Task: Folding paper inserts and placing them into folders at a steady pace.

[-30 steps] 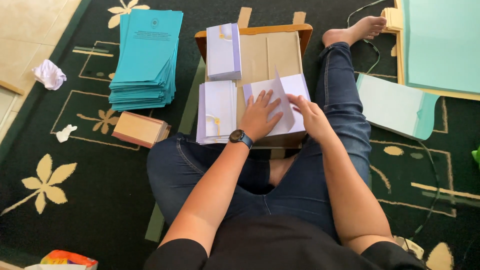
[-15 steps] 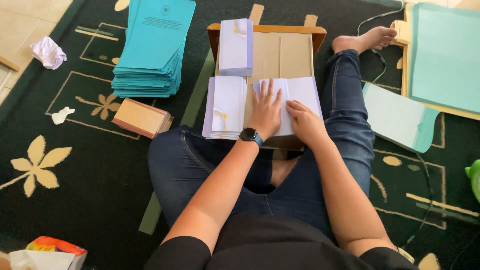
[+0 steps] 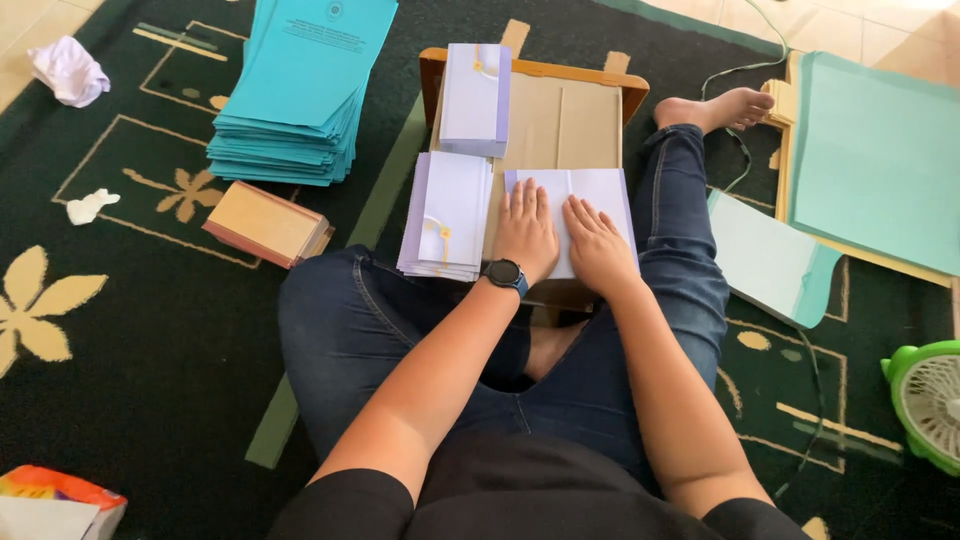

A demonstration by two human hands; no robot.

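I sit cross-legged on a dark patterned carpet with a low wooden board (image 3: 590, 105) in front of me. My left hand (image 3: 525, 228), with a black watch at the wrist, and my right hand (image 3: 597, 240) both press flat, fingers together, on a folded white sheet with lavender edges (image 3: 600, 190). To the left of it lies a stack of the same folded lavender sheets (image 3: 447, 212). Another such stack (image 3: 476, 98) rests at the board's far left.
A tall stack of teal booklets (image 3: 300, 85) lies far left, a tan box (image 3: 267, 222) beside my knee. Crumpled tissues (image 3: 68, 70) are at the far left. Pale teal sheets (image 3: 772, 257) and a board with teal paper (image 3: 875, 160) sit right. A green fan (image 3: 928, 400) is at the right edge.
The sheet's raised flap has been folded down flat. Both hands have moved from holding it to pressing on it side by side.
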